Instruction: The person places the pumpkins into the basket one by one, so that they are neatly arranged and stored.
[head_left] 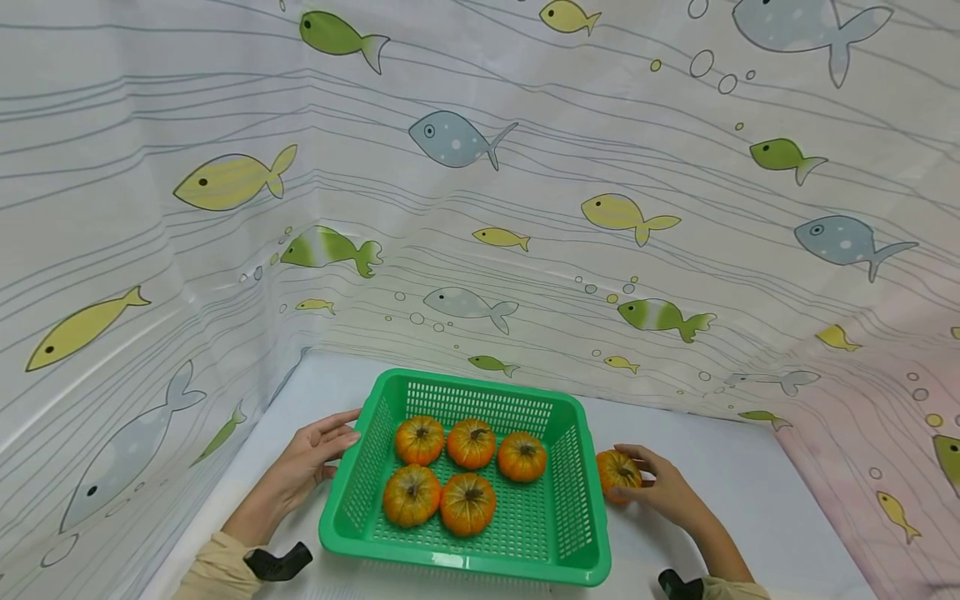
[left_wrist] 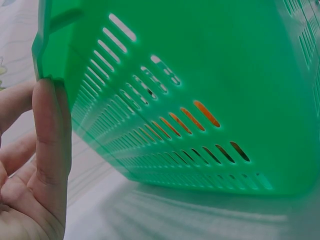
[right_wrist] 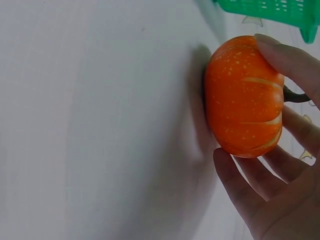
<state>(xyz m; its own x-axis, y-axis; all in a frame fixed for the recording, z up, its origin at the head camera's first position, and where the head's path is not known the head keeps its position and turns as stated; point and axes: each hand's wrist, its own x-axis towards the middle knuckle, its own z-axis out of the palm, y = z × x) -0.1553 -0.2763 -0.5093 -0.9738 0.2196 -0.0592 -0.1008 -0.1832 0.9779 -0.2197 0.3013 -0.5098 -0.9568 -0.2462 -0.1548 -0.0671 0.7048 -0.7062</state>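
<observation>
A green plastic basket (head_left: 465, 557) with slotted walls holds several small orange pumpkins (head_left: 471, 443) grouped toward its left side. My left hand (head_left: 307, 454) is at the basket's left rim, its fingers fairly straight; in the left wrist view a straight digit (left_wrist: 49, 130) touches the rim from below. Just outside the basket's right wall sits another small pumpkin (head_left: 618, 475). My right hand (head_left: 663, 487) holds this one, with thumb and fingers on opposite sides of it. The right wrist view shows its speckled orange skin and dark green stem (right_wrist: 296, 96).
A white cloth-covered surface (head_left: 750, 492) lies beneath everything. Behind it and at both sides hang sheets (head_left: 525, 267) printed with fish and wavy lines. Black wrist straps (head_left: 279, 563) sit at the ends of beige sleeves (head_left: 217, 571).
</observation>
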